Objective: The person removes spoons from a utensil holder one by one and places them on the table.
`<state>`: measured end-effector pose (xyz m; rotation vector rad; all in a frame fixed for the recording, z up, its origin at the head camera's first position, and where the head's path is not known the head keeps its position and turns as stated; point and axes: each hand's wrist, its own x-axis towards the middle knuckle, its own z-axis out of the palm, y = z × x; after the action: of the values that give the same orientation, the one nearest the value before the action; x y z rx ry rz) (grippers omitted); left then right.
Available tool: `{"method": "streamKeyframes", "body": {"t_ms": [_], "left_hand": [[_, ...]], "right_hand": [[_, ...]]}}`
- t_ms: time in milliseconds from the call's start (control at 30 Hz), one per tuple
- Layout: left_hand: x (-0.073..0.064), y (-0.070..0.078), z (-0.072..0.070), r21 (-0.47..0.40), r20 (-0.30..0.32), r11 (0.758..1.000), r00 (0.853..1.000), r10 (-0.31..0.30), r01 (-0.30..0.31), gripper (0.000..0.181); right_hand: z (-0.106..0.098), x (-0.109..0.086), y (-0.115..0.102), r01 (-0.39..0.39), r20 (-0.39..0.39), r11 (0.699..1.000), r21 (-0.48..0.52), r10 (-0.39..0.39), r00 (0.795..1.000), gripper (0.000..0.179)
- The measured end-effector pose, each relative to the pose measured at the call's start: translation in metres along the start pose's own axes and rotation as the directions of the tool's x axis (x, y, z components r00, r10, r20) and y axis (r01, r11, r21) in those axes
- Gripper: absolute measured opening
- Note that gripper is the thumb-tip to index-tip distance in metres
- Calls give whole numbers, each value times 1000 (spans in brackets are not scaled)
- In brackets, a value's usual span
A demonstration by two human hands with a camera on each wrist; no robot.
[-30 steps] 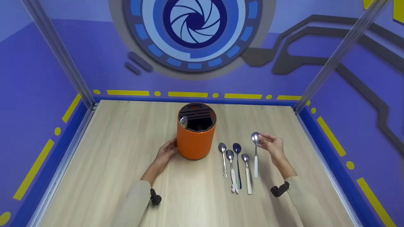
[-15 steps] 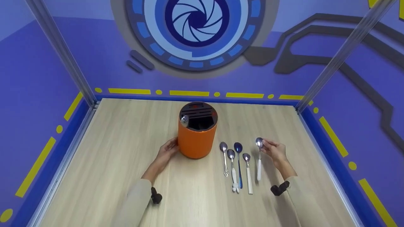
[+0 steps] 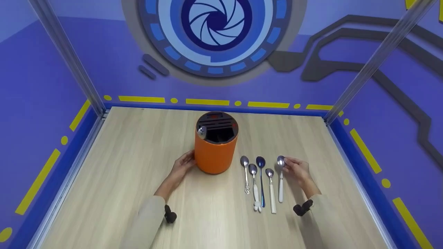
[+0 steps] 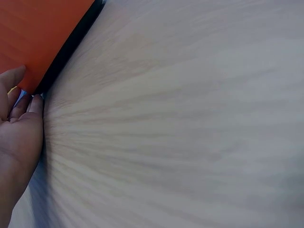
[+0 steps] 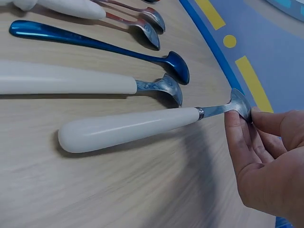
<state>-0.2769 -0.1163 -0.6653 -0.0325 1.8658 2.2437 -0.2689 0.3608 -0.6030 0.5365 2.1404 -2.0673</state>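
My right hand [image 3: 298, 170] pinches a white-handled spoon [image 5: 128, 127] by its bowl, between thumb and fingers. The bowl is raised, and the handle end slopes down to the tabletop. Left of it lie a second pale-handled spoon [image 3: 271, 193], a dark blue spoon [image 5: 95, 40], a spoon with a white figure-shaped handle [image 3: 255, 190] and a silver spoon with an ornate handle [image 3: 246, 176]. My left hand [image 3: 182, 166] rests its extended fingers against the lower left side of an orange cylindrical utensil holder [image 3: 214, 157]. A silver utensil end [image 3: 202, 132] sticks up from the holder's slotted dark top.
The wooden table [image 3: 131, 148] is bounded by blue-purple panels [image 3: 173, 83] at the back and sides. Metal posts [image 3: 69, 58] stand at the back corners. Bare wood stretches left of the holder and in front of it.
My right hand has lowered the white-handled spoon toward the table, beside the others, swinging slightly right and then back left. My left hand stays at the holder.
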Motion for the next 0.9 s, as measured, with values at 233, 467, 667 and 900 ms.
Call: {"method": "streamKeyframes", "body": {"t_ms": [233,467,667,900], "left_hand": [[-1,-2,0,2,-9,1000,1000,-1,1,56],[-1,0,0,20,-19,1000,1000,11,-11,55],[0,-2,-1,43,-23,999,999,24,-23,56],[0,-2,-2,14,-8,1000,1000,16,-16,55]], "right_hand": [[2,4,7,-5,-14,1000,-23,5,1000,40],[4,8,11,-34,-3,999,-25,34,999,41],[7,9,11,-48,-2,997,-53,48,999,40],[10,11,13,-62,15,996,-58,62,998,39]]}}
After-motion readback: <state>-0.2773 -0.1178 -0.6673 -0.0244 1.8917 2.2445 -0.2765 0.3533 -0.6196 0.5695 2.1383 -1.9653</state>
